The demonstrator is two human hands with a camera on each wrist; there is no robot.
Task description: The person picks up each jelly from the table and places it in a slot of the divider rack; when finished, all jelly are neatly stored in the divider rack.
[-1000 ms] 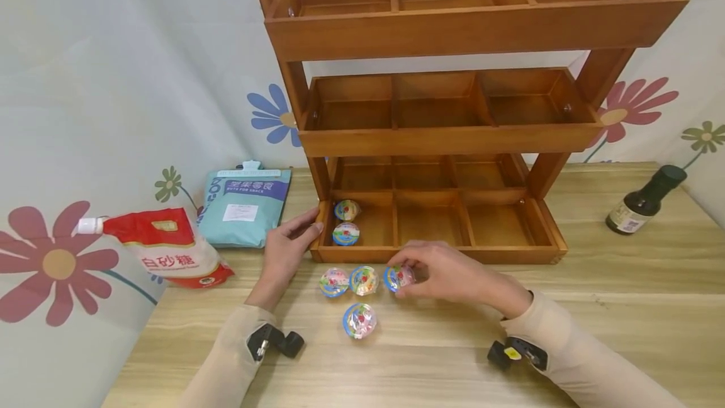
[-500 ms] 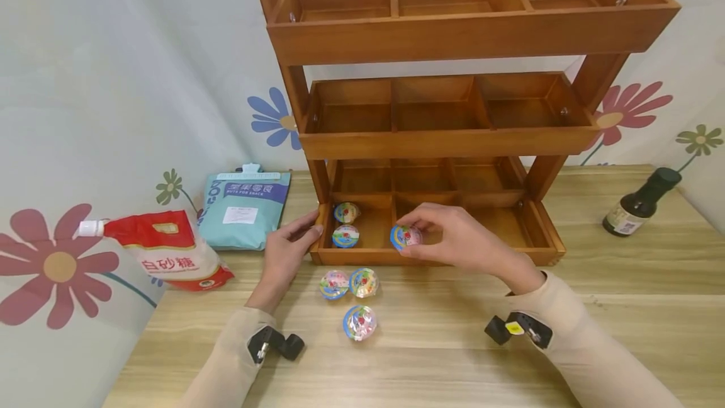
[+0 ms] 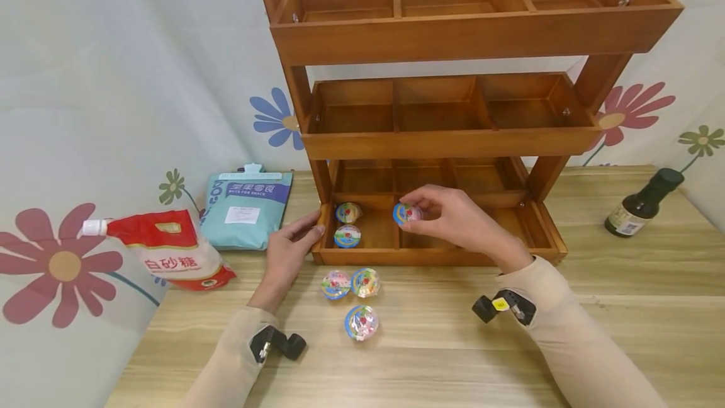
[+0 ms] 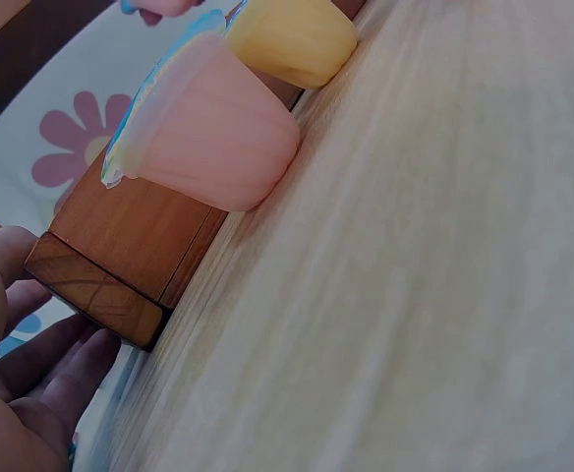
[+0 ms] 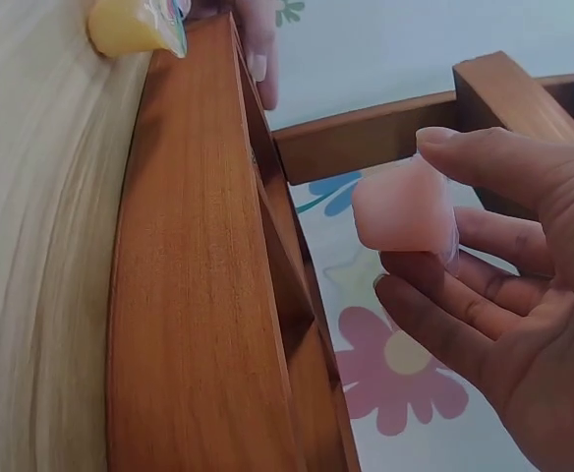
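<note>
My right hand (image 3: 455, 219) pinches a pink jelly cup (image 3: 404, 213) between thumb and fingers, raised over the bottom tier of the wooden rack (image 3: 447, 143), near the divider between its left and middle compartments. In the right wrist view the cup's pink body (image 5: 395, 208) shows between the fingers. My left hand (image 3: 286, 257) grips the rack's lower left corner (image 4: 100, 295), thumb on one side and fingers on the other. Two jelly cups (image 3: 347, 237) sit in the bottom left compartment. Three more, including a yellow cup (image 3: 365, 283), stand on the table before the rack.
To the left lie a red and white sugar pouch (image 3: 175, 250) with a white cap and a teal snack bag (image 3: 246, 209) with a clip. A dark bottle (image 3: 640, 206) stands at the right. Two more tiers (image 3: 476, 30) rise above the bottom one.
My right hand has lifted a pink jelly cup from the table and carried it up and back over the rack's bottom tier. My left hand has stayed at the rack's corner.
</note>
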